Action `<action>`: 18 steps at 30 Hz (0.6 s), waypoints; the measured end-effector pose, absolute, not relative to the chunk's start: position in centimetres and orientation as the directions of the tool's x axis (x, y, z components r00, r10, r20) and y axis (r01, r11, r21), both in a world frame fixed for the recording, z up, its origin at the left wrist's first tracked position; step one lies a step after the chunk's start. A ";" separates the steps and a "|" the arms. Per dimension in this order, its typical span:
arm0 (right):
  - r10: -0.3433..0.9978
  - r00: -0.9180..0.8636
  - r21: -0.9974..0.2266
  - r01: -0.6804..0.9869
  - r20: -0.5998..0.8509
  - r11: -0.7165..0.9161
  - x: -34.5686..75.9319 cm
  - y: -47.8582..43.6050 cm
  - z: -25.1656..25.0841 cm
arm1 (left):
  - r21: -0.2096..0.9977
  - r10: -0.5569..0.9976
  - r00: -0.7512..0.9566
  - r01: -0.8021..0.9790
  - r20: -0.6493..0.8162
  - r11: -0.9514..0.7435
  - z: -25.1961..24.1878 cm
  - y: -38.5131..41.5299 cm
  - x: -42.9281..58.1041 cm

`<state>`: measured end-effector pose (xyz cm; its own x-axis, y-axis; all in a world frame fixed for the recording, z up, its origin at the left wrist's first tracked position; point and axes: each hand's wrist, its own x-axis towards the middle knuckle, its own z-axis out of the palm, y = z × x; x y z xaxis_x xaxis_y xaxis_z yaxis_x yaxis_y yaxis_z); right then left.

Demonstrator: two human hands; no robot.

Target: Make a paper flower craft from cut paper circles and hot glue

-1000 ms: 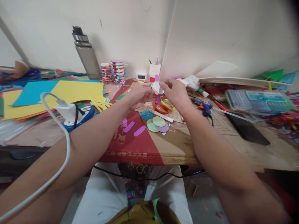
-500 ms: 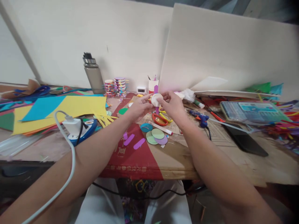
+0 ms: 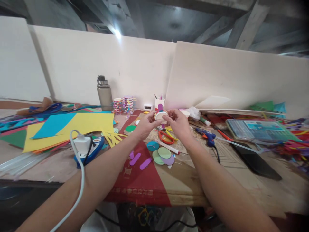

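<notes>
Both hands hold a small round white disc craft piece above the middle of the table. Purple strips stick out from its top and bottom edges. My left hand grips its left side, fingers curled, with the thumb at the front. On the other side my right hand closes on its right edge, thumb pressed to the face. Below the hands lie red-handled scissors and a white marker. Nearer me are pale green paper circles, a lilac circle and purple paper strips.
Left are yellow paper sheets and a blue power socket with a white cable crossing my left arm. A bottle and stacked craft pieces stand behind. Right lie a blue glue gun, a phone and a plastic case.
The head view has tilted up, so the table sits lower in the picture. The disc has tipped so its face shows flatter, and both hands still hold it.
</notes>
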<state>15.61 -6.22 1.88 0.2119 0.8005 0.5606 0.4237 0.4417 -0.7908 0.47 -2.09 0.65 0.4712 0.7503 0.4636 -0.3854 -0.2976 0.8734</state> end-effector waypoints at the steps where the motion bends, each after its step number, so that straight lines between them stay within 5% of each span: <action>1: 0.798 0.209 -0.787 0.426 0.565 0.446 15.5 -6.3 1.9 | 0.871 0.752 0.461 -0.377 0.472 -0.316 0.5 -1.9 0.5; 14: 0.804 0.230 -0.798 0.429 0.549 0.422 15.3 -6.4 1.9 | 0.905 0.786 0.457 -0.289 0.416 -0.311 0.8 -2.0 0.3; 18: 0.868 0.218 -0.874 0.311 0.447 0.373 15.4 -6.5 2.2 | 0.924 0.812 0.451 -0.273 0.370 -0.269 0.9 -2.0 0.3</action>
